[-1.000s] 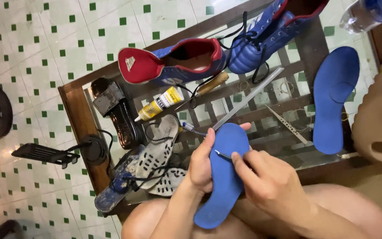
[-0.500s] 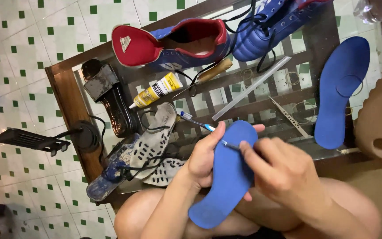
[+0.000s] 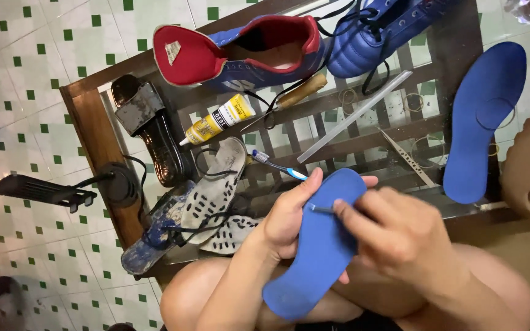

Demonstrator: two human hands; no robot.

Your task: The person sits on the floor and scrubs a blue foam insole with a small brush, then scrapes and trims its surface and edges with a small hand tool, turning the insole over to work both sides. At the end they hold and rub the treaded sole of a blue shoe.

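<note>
A blue shoe insole (image 3: pixel 319 245) rests across my lap, gripped by my left hand (image 3: pixel 289 217) with the thumb along its upper edge. My right hand (image 3: pixel 400 236) pinches a thin metal needle-like tool (image 3: pixel 321 209) whose tip touches the insole's face. Right above the insole's top end lies a toothbrush (image 3: pixel 277 165) with a blue handle on the glass table.
The wood-framed glass table (image 3: pixel 93 132) holds a blue and red football boot (image 3: pixel 246 52), a second blue boot (image 3: pixel 375 30), a yellow glue tube (image 3: pixel 216 121), a second insole (image 3: pixel 483 119), a clear stick (image 3: pixel 354 116) and rubber bands. Sandals (image 3: pixel 216 190) lie beneath. A fan (image 3: pixel 44 190) stands on the tiled floor.
The view has shifted slightly and my hands have moved a little right. The needle tool stays pressed on the insole.
</note>
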